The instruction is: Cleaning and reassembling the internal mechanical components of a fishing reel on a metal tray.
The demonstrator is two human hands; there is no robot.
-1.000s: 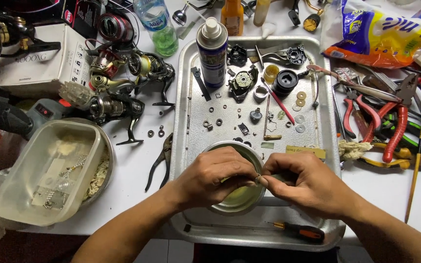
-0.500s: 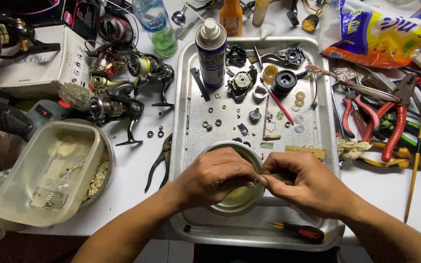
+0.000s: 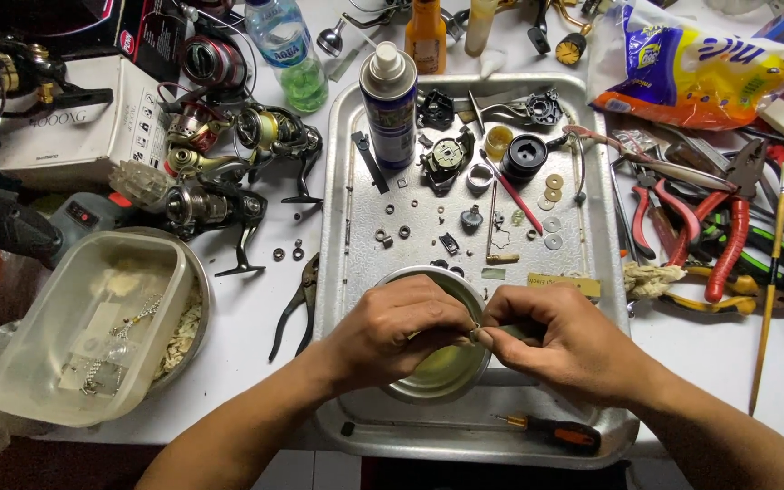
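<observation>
Item: small metal part [image 3: 476,333], held over the round metal bowl [image 3: 428,386] of yellowish liquid; the bowl serves as landmark for all places below.

Position: the part sits above the bowl's far-right rim, pinched between both hands where their fingertips meet. Its exact form is too small and too covered to tell.

Left hand [image 3: 392,331]: curled over the bowl's left half, fingertips pressed together on the part.

Right hand [image 3: 560,340]: just right of the bowl, thumb and forefinger closed on the same part from the other side.

Handling, by judgement: light, stiff and probably slick with oil or solvent, so easily dropped into the liquid. Best gripped by its edges with fingertips only, close over the bowl, since a firm squeeze could make it shoot out.

Surroundings: the bowl stands at the near end of a metal tray [image 3: 347,181]. Beyond the bowl lie loose washers [image 3: 553,224] and screws, a spray can [image 3: 389,104] and a dismantled reel body [image 3: 446,159]. Nearer than the bowl lies an orange-handled screwdriver [image 3: 551,431]. Left of the bowl, off the tray, are dark pliers [image 3: 297,304] and a plastic tub [image 3: 93,331] on the white surface [image 3: 247,345].
</observation>
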